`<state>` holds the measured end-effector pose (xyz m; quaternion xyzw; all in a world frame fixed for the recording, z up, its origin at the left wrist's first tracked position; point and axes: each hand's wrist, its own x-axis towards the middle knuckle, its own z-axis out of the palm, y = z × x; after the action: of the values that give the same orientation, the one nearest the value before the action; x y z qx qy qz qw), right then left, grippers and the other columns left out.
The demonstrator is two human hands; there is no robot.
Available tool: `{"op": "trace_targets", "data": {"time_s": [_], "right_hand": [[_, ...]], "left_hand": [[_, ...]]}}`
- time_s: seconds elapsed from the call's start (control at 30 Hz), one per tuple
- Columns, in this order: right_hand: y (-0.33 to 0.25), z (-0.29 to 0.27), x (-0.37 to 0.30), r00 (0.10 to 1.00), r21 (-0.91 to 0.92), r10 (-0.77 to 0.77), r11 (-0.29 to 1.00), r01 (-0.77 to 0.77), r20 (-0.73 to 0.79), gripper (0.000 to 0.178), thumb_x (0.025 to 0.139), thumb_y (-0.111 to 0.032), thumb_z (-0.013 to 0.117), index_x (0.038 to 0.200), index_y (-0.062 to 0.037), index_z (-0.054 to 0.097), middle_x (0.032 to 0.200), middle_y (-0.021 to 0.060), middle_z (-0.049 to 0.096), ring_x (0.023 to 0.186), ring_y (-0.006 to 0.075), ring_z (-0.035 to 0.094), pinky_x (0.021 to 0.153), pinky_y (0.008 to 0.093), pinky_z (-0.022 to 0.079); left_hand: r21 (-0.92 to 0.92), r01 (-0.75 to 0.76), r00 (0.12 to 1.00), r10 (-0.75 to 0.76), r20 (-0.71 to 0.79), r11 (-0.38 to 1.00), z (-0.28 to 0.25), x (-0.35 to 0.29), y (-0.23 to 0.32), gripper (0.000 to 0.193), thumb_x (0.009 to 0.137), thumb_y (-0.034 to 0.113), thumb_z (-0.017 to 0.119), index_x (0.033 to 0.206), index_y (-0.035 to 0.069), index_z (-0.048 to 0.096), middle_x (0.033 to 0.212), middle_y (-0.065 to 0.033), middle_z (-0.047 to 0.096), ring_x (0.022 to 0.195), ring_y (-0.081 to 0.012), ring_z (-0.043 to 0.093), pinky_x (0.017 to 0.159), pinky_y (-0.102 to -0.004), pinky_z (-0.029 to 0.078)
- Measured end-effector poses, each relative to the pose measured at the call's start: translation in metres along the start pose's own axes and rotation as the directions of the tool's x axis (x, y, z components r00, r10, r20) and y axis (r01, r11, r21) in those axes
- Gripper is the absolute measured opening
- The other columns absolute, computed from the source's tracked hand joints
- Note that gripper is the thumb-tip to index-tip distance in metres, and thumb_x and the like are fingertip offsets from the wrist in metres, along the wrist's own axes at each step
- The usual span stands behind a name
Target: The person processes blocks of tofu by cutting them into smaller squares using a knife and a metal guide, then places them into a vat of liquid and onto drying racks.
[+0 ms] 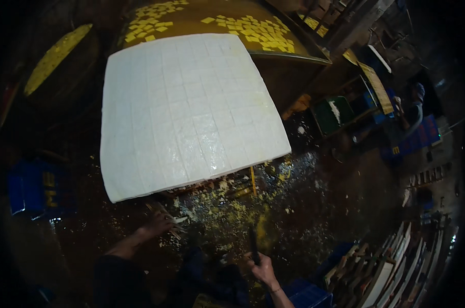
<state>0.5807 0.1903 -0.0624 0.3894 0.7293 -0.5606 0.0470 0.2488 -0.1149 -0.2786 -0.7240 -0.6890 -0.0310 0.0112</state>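
A large white slab (pixel 191 113), scored into a grid of squares and looking like pressed tofu, lies flat in front of me with a wet sheen on its near part. My right hand (pixel 263 270) is closed around the handle of a dark, narrow knife-like tool (pixel 254 241), which points up toward the slab's near edge. Below the slab's near left corner is my left hand (pixel 158 227), apart from the slab. A small white scrap (pixel 180 219) shows at its fingertips; dim light hides whether the fingers grip it.
Behind the slab, a brown table (pixel 191 23) bears many yellow squares. Blue crates (pixel 37 187) stand at the left, with stacked boards (pixel 386 272) lower right. Yellow and white crumbs (pixel 227 210) litter the wet floor. A person (pixel 412 110) works at the far right.
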Motion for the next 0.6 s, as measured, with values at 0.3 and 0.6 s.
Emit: {"op": "trace_targets", "data": {"time_s": [0.3, 0.6], "right_hand": [[-0.010, -0.032, 0.084, 0.734, -0.125, -0.613, 0.736, 0.665, 0.294, 0.043, 0.089, -0.012, 0.066, 0.131, -0.0045, 0.056, 0.111, 0.0157, 0.065, 0.092, 0.0259, 0.065, 0.085, 0.0382, 0.053], [-0.170, -0.169, 0.090, 0.642, -0.034, -0.765, 0.641, 0.767, 0.055, 0.028, 0.092, -0.022, 0.068, 0.109, -0.0014, 0.061, 0.072, 0.0081, 0.068, 0.060, 0.0138, 0.062, 0.056, 0.0290, 0.049]], "left_hand": [[-0.499, 0.500, 0.752, -0.641, -0.155, 0.707, -0.342, 0.080, 0.059, 0.028, 0.072, -0.006, 0.066, 0.099, 0.002, 0.061, 0.089, -0.0119, 0.065, 0.079, -0.0317, 0.063, 0.073, -0.0382, 0.052], [-0.669, 0.612, -0.173, -0.755, -0.633, 0.421, -0.416, 0.097, 0.106, 0.083, 0.089, 0.038, 0.069, 0.150, 0.006, 0.023, 0.153, -0.0156, 0.031, 0.141, -0.0284, 0.030, 0.116, -0.0413, 0.023]]}}
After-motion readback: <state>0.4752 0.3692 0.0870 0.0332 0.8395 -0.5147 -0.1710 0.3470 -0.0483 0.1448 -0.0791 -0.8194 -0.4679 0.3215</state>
